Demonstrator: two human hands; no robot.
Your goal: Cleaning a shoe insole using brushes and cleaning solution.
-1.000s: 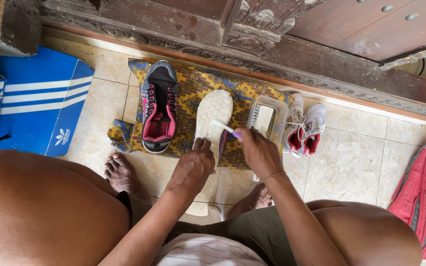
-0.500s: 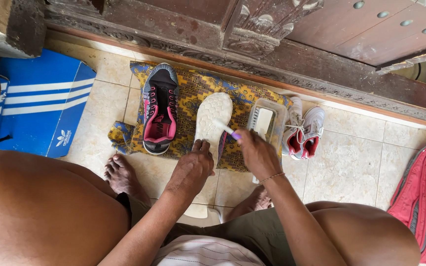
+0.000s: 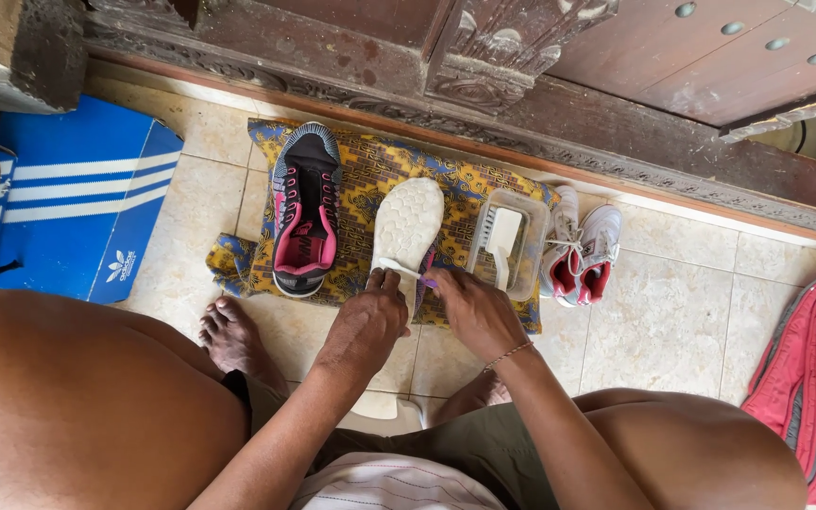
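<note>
A shoe lies sole-up, its white sole [image 3: 408, 219] facing me, on a yellow and blue patterned cloth [image 3: 370, 175] on the tiled floor. My left hand [image 3: 366, 321] grips the near, heel end of that shoe. My right hand [image 3: 476, 312] holds a thin toothbrush [image 3: 406, 271] with a white and purple handle, laid crosswise on the sole's near end. A grey sneaker with pink lining [image 3: 304, 212] rests upright on the cloth to the left.
A clear plastic tub [image 3: 521, 217] holding a white scrub brush stands right of the sole, then a small white pair of sneakers [image 3: 580, 250]. A blue striped shoe box [image 3: 77, 203] lies left, a red bag [image 3: 805, 378] right, a carved wooden door sill [image 3: 484, 113] beyond.
My right hand has drawn the toothbrush from the middle of the sole down toward its near end. My left hand has stayed on the shoe.
</note>
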